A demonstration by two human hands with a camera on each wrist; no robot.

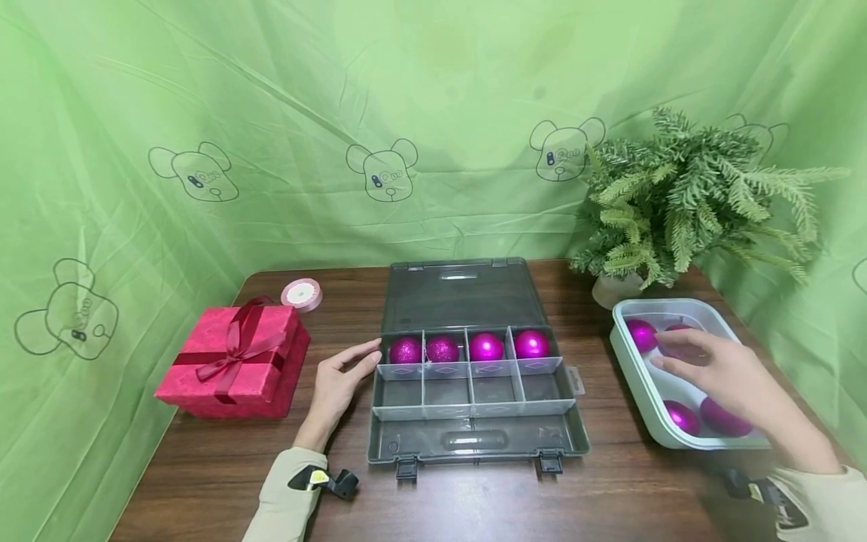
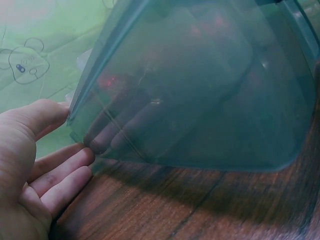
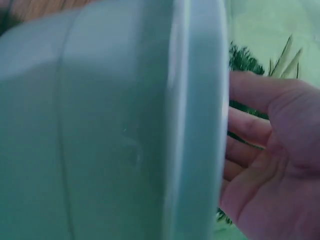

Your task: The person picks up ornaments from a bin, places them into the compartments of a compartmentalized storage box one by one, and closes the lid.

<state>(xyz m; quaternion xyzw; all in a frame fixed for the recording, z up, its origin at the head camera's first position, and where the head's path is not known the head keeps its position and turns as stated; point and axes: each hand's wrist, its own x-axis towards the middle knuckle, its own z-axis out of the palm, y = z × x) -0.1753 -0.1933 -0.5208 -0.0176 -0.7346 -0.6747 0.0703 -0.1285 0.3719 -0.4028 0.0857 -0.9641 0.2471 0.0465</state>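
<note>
My left hand point(image 1: 341, 376) touches the left side of a grey translucent compartment box point(image 1: 474, 449) whose lid lies open at the back. In the left wrist view, its fingertips rest against the box's outer wall, thumb at the rim. In the back row, each compartment holds one magenta bauble: two glittery point(image 1: 406, 351) on the left, two shiny point(image 1: 486, 347) on the right. My right hand point(image 1: 725, 373) reaches over a pale green tub point(image 1: 646, 406), thumb and fingers spread about a partly covered bauble point(image 1: 677, 329). The right wrist view hides its fingertips behind the tub's rim.
Other magenta baubles point(image 1: 641, 335) lie in the tub. A potted artificial fir point(image 1: 684, 196) stands behind it. On the left are a red gift box point(image 1: 230, 361) with a bow and a spool of pink ribbon point(image 1: 302, 294). Green cloth point(image 1: 460, 113) hangs around the wooden table point(image 1: 467, 504).
</note>
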